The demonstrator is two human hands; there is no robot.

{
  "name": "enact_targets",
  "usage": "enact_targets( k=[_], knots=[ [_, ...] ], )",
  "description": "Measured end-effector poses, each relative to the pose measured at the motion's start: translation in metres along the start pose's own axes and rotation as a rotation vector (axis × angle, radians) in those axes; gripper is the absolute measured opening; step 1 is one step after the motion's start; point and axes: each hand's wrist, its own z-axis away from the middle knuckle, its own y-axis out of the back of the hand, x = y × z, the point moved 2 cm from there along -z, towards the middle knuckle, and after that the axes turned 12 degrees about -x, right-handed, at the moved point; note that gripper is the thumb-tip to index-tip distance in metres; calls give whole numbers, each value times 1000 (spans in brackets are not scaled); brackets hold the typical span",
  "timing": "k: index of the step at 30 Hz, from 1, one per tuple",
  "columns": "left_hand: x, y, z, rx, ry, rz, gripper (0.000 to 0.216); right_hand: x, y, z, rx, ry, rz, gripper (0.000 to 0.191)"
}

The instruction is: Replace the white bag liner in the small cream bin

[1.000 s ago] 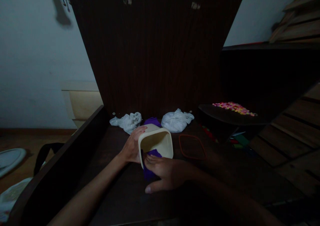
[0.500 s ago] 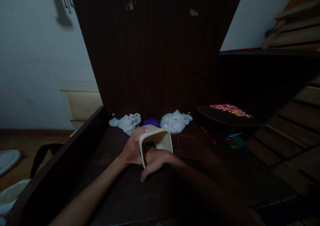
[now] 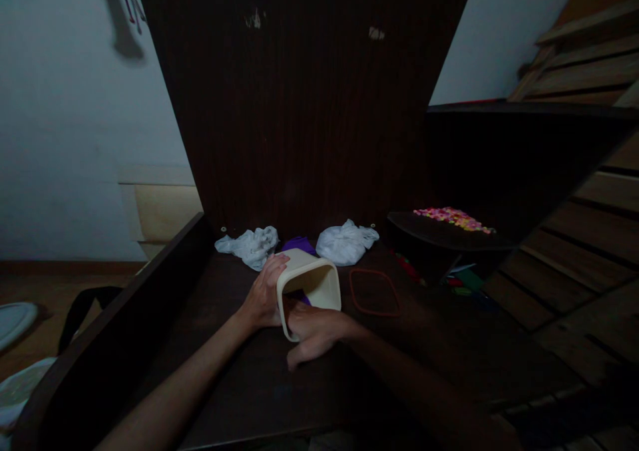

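A cream square plastic container (image 3: 319, 279) lies tipped on its side on a dark wooden table (image 3: 239, 384), its mouth facing me. My left hand (image 3: 262, 295) wraps round its left wall and holds it steady. My right hand (image 3: 312, 330) is at the container's mouth, its fingers curled over a purple cloth (image 3: 301, 299) and pressing it inside. Only a sliver of that cloth shows. More purple cloth (image 3: 298, 243) peeks out behind the container.
Two crumpled white bags (image 3: 249, 245) (image 3: 346, 243) lie at the table's back edge against a dark wooden panel. A red-brown square ring (image 3: 374, 292) lies right of the container. A dark tray with colourful small pieces (image 3: 453, 217) sits further right.
The purple cloth hung out of the container's mouth under my right hand; it is now pushed almost wholly inside. My left hand has kept its hold.
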Motion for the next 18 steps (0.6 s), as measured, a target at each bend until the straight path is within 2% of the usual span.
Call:
enact_targets(
  k=[4,9,14,18],
  knots=[
    [-2,4,2,8,37,40,112,-7,-7,30,-69,6,-19,104],
    [-2,6,1,-42,36,61,121,-3,-9,57,-99,-129,-58,109],
    [0,7,-1,-34,57,21,117,-16,-12,53,88,-304,-56,104],
    [1,8,-4,-37,41,32,118,-21,-21,43,86,-399,-50,107]
  ],
)
